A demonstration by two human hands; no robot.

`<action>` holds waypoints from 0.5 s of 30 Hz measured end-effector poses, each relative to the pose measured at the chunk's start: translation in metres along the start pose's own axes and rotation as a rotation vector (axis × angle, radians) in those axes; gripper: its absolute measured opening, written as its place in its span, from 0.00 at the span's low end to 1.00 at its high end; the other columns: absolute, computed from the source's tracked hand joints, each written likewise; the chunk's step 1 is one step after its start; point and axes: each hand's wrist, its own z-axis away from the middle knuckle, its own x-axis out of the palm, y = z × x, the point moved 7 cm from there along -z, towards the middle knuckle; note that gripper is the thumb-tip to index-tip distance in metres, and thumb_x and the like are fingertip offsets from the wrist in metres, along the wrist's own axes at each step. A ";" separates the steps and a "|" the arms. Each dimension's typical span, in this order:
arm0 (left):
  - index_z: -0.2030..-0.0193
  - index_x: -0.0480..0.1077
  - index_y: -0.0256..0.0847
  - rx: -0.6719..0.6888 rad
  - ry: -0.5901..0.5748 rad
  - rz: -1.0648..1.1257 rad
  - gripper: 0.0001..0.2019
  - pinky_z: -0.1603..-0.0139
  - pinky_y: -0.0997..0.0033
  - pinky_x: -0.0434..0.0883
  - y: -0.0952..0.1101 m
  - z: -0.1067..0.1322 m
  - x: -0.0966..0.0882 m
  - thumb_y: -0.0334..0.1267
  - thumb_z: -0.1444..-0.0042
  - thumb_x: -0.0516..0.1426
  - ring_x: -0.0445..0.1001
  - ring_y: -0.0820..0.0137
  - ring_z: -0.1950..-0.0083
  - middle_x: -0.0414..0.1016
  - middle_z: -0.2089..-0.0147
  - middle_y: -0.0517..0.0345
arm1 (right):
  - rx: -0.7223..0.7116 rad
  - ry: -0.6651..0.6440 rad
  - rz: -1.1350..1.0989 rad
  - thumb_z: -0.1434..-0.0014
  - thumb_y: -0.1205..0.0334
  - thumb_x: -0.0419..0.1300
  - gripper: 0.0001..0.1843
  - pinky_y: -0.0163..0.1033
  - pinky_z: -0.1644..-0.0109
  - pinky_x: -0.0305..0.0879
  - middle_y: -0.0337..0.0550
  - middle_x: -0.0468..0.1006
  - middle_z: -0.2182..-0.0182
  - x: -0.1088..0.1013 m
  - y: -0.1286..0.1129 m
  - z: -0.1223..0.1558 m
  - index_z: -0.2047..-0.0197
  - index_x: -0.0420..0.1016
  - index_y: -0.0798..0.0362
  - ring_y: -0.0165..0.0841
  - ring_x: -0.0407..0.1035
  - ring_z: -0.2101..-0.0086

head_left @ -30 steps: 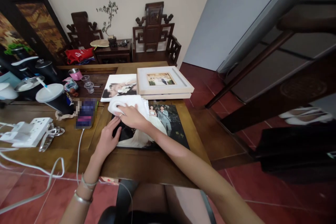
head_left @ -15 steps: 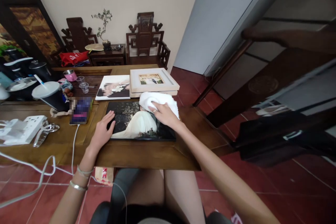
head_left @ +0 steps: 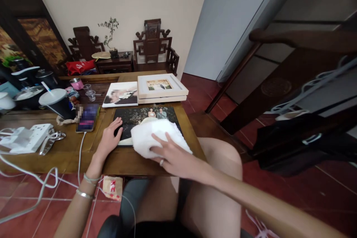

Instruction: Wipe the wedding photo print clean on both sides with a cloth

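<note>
A dark wedding photo panel (head_left: 128, 116) lies flat on the wooden table (head_left: 117, 161) before me. My left hand (head_left: 110, 138) rests flat along its left edge, fingers stretched out. A folded white towel (head_left: 145, 134) covers the lower right part of the photo and reaches over its near edge. On top of the towel, my right hand (head_left: 175, 155) presses down with fingers somewhat spread, gripping the cloth; a ring shows on one finger. Two small figures remain visible in the picture above the towel.
Behind the panel lie a white-edged photo (head_left: 121, 95) and stacked pale frames (head_left: 160, 91). To the left are a phone (head_left: 87, 118) on a cable, a lidded cup (head_left: 57, 102) with a straw, and a power strip (head_left: 37, 137). A wooden chair (head_left: 223, 93) stands at the right.
My right hand has drawn the towel down and toward me, from the panel's upper right to its near edge. The two figures have come into view. My left hand stays in place.
</note>
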 end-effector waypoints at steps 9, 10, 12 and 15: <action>0.47 0.73 0.36 0.037 -0.001 -0.015 0.18 0.34 0.47 0.64 0.000 0.001 0.002 0.41 0.37 0.50 0.67 0.58 0.35 0.72 0.39 0.41 | 0.173 0.028 0.115 0.33 0.63 0.46 0.17 0.50 0.48 0.64 0.53 0.80 0.62 -0.057 0.096 -0.060 0.50 0.72 0.56 0.47 0.73 0.54; 0.47 0.73 0.36 0.037 0.000 -0.015 0.18 0.34 0.48 0.64 0.000 0.001 0.002 0.41 0.37 0.50 0.67 0.58 0.35 0.72 0.39 0.41 | 0.185 0.029 0.120 0.34 0.64 0.46 0.16 0.50 0.49 0.65 0.54 0.80 0.62 -0.057 0.099 -0.060 0.50 0.73 0.57 0.48 0.73 0.54; 0.47 0.73 0.35 0.037 0.007 -0.017 0.18 0.33 0.49 0.64 0.000 0.001 0.002 0.41 0.37 0.50 0.67 0.58 0.35 0.72 0.39 0.40 | 0.205 0.032 0.131 0.36 0.67 0.47 0.16 0.53 0.48 0.64 0.58 0.79 0.59 -0.052 0.095 -0.055 0.51 0.73 0.57 0.51 0.70 0.48; 0.47 0.73 0.35 0.033 0.020 -0.026 0.18 0.33 0.48 0.63 0.000 0.000 0.002 0.41 0.37 0.50 0.67 0.58 0.35 0.72 0.39 0.41 | 0.219 0.000 0.138 0.38 0.70 0.49 0.16 0.61 0.43 0.61 0.62 0.77 0.52 -0.034 0.071 -0.034 0.52 0.75 0.56 0.55 0.57 0.38</action>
